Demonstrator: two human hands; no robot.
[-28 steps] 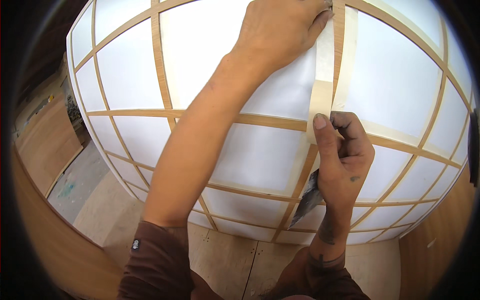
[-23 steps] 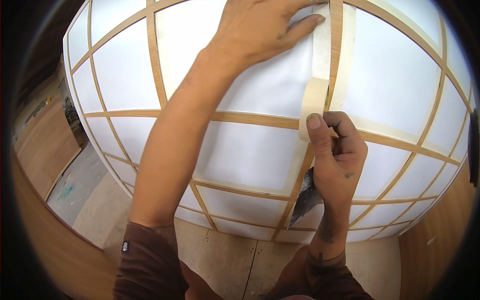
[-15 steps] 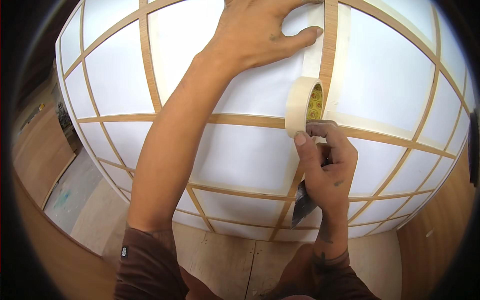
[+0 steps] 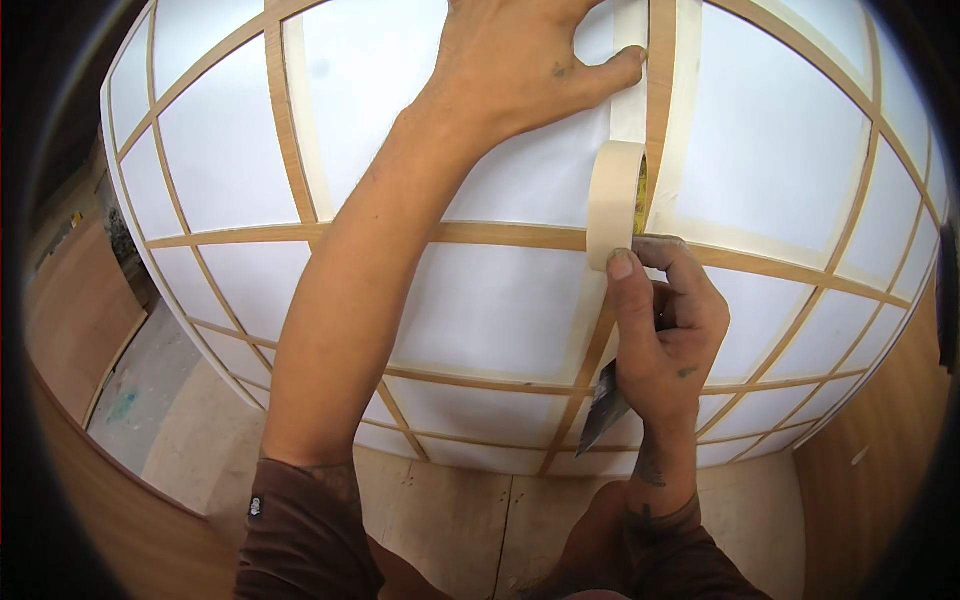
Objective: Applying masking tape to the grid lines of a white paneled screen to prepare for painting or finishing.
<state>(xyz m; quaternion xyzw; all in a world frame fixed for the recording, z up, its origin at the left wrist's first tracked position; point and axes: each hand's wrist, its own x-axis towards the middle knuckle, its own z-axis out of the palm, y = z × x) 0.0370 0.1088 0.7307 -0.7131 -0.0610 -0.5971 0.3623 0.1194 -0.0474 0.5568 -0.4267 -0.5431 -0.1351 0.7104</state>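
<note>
Tape roll [image 4: 613, 205]: cream outside, yellowish inner core, just right of frame centre. Lower end pinched between thumb and bent forefinger of right hand [image 4: 668, 335]. Left hand [image 4: 515, 65], top centre, splayed; thumb at pale strip [image 4: 629, 118].

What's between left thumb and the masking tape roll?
Head view: a short strip of masking tape, running up from the masking tape roll to the left thumb, beside a wooden slat.

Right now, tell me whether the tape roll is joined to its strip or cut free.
Joined, it appears: the pale strip runs down to the tape roll in the right hand with no visible gap.
</note>
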